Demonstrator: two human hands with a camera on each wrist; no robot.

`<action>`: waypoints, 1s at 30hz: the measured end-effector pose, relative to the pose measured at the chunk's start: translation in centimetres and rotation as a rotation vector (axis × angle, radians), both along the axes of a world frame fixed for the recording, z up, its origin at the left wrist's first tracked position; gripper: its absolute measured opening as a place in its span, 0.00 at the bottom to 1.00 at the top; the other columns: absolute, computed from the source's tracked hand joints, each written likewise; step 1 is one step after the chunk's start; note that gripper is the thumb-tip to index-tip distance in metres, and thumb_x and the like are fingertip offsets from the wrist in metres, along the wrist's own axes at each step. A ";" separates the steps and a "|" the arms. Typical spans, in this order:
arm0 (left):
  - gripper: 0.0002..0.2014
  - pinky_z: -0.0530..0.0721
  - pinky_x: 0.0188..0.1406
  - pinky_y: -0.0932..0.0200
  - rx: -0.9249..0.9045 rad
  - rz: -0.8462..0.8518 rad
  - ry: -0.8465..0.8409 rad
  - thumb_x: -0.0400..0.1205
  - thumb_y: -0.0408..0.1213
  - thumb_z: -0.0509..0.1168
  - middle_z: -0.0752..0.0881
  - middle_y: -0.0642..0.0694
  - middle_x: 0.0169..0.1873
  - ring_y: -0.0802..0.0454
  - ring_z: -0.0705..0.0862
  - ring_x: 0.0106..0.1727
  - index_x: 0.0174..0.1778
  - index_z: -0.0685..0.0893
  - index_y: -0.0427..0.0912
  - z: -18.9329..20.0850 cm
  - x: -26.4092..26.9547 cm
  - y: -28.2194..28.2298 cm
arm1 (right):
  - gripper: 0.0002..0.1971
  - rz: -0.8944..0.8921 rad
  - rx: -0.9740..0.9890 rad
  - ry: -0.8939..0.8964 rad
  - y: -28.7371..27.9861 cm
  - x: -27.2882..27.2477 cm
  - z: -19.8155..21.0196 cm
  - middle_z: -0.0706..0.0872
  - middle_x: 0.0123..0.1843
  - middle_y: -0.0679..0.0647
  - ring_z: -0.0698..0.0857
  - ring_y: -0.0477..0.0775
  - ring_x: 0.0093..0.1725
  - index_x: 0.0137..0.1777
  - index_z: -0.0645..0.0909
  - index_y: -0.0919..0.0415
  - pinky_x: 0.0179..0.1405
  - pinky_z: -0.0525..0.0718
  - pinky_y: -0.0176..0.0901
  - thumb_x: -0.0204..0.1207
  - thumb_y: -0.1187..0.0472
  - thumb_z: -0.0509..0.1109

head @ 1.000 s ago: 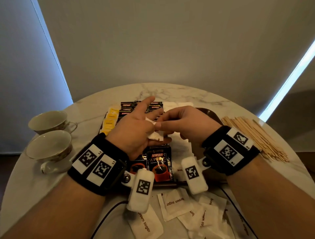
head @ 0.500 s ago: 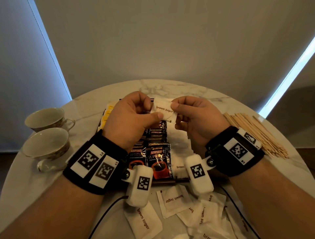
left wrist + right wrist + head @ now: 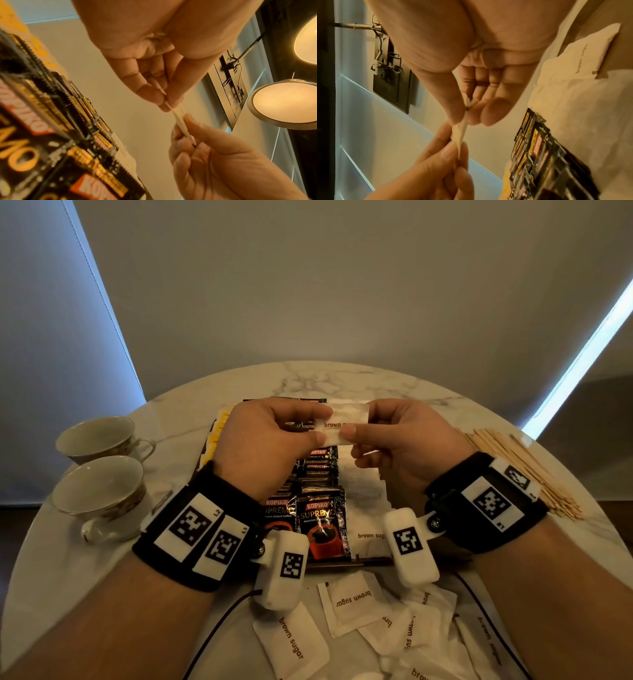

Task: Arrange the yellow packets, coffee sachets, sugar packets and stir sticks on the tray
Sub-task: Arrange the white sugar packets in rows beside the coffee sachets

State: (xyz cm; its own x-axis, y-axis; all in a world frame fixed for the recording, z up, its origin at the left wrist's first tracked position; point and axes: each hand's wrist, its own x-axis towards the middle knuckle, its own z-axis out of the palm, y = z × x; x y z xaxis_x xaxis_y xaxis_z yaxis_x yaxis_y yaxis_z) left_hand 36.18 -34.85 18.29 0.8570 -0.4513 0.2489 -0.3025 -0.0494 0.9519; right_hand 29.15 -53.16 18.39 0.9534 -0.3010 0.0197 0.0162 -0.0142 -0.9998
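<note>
Both hands are raised over the tray (image 3: 342, 564), sharing one sugar packet (image 3: 346, 422): the left hand (image 3: 270, 440) pinches its left end between thumb and fingers, the right hand (image 3: 407, 446) pinches its right end the same way, and the wrist views show the packet edge-on, stretched between the two pinches and touching nothing below. Judging by how things lie, the work is a good way past halfway. The yellow packets (image 3: 217, 436) sit in a column along the tray's 9 o'clock side, mostly hidden behind the left hand. The coffee sachets (image 3: 322, 518) fill overlapping rows down the middle. A column of sugar packets (image 3: 368, 498) runs beside them toward 3 o'clock, and the held one looks bound for that column. Still to do: a loose heap of sugar packets (image 3: 356, 607) lies on the table (image 3: 102, 594) at 6 o'clock, just off the tray's near edge, and the stir sticks (image 3: 527, 474) lie in an untouched pile on the table at 3 o'clock, well apart from the tray. Two cups (image 3: 99, 494) stand at 9 o'clock, no part of the job
</note>
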 end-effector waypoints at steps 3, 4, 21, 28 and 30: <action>0.16 0.93 0.56 0.46 0.038 -0.017 -0.010 0.76 0.27 0.79 0.95 0.54 0.46 0.54 0.94 0.47 0.51 0.96 0.54 0.0 0.2 0.0 | 0.04 -0.049 0.030 0.039 0.1 -0.1 0.1 0.91 0.39 0.58 0.87 0.53 0.33 0.45 0.91 0.61 0.35 0.87 0.46 0.78 0.61 0.78; 0.16 0.93 0.54 0.49 0.044 -0.019 -0.009 0.76 0.27 0.79 0.95 0.55 0.46 0.56 0.93 0.46 0.51 0.96 0.55 0.0 0.2 0.0 | 0.06 -0.072 0.032 0.036 0.1 0.0 0.1 0.91 0.39 0.58 0.86 0.53 0.33 0.43 0.92 0.60 0.34 0.87 0.46 0.79 0.59 0.77; 0.19 0.92 0.46 0.52 -0.160 -0.069 0.191 0.74 0.18 0.76 0.94 0.45 0.49 0.47 0.93 0.49 0.55 0.91 0.44 0.1 0.3 -0.2 | 0.04 -0.278 -0.073 0.150 -3.1 -1.2 2.1 0.86 0.37 0.57 0.85 0.50 0.33 0.48 0.86 0.64 0.39 0.90 0.46 0.78 0.72 0.76; 0.15 0.90 0.37 0.59 -0.237 -0.060 0.264 0.78 0.19 0.73 0.93 0.47 0.44 0.51 0.91 0.39 0.55 0.90 0.41 0.4 0.4 0.1 | 0.10 -0.437 -0.005 0.523 -7.1 -1.0 -1.3 0.88 0.49 0.61 0.86 0.53 0.42 0.58 0.85 0.63 0.44 0.90 0.46 0.79 0.73 0.74; 0.14 0.89 0.36 0.60 -0.233 -0.054 0.266 0.79 0.20 0.73 0.93 0.47 0.43 0.52 0.91 0.37 0.55 0.89 0.42 0.3 0.4 0.0 | 0.11 -0.450 -0.014 0.557 -7.2 -0.9 -1.7 0.90 0.53 0.63 0.88 0.55 0.45 0.58 0.85 0.64 0.51 0.91 0.48 0.78 0.73 0.75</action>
